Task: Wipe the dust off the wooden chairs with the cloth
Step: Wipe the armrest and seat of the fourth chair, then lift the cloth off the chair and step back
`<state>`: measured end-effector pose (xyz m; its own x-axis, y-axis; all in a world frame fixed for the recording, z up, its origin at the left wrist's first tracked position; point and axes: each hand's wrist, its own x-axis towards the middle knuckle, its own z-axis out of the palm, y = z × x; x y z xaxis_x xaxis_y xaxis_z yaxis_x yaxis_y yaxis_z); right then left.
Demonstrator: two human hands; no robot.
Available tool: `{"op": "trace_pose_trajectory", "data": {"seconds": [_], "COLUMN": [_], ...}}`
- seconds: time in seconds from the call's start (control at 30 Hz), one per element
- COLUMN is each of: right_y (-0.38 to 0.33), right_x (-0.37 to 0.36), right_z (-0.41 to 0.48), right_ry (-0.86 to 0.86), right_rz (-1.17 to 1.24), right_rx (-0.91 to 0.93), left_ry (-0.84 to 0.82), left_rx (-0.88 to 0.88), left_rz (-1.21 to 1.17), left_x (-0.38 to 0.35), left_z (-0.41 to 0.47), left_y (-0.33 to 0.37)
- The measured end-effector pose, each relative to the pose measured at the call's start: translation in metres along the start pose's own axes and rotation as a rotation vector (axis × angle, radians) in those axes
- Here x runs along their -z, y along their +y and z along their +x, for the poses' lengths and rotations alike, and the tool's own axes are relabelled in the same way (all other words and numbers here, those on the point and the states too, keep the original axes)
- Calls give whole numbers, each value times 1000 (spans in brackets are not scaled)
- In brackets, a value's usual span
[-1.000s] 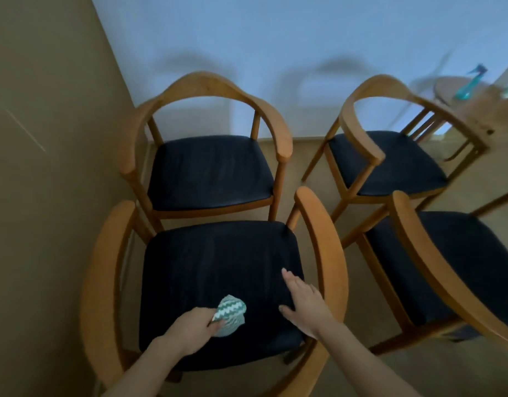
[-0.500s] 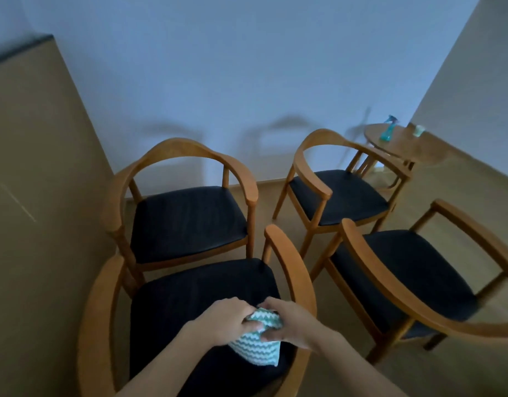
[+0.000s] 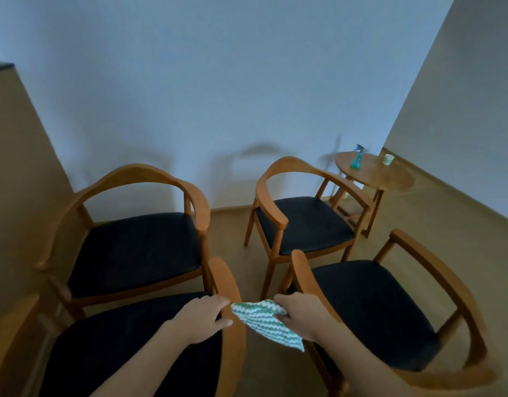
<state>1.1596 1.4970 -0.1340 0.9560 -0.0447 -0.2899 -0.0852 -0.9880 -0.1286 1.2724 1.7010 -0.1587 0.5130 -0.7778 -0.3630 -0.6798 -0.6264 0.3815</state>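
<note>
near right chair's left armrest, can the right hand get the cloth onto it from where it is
Probably yes. The right hand holds the cloth in the open gap just beside that armrest, and nothing stands between them, so a short move to the right should reach it.

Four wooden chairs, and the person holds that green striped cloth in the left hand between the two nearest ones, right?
No: the head view shows the cloth in the right hand; the left hand grips the near chair's armrest. The rest of what you said holds.
</note>
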Motion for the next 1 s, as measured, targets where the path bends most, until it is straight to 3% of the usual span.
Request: {"op": "trace_pose_trajectory", "data": {"seconds": [0.23, 0.53, 0.8, 1.0], "right_y": [122, 208, 279, 374], "right_x": [19, 21, 25, 24], "right_z": [-34, -97, -127, -128], "right_ry": [77, 108, 126, 104], "right_rz": [40, 117, 167, 148], "right_rx": [-255, -570, -652, -597], "left_ry": [-90, -120, -180, -171], "left_rx": [12, -135, -167, -109], "left_rz": [0, 76, 100, 106], "left_x": [22, 35, 32, 16], "left_z": [55, 138, 196, 261], "left_y": [59, 134, 199, 261]}}
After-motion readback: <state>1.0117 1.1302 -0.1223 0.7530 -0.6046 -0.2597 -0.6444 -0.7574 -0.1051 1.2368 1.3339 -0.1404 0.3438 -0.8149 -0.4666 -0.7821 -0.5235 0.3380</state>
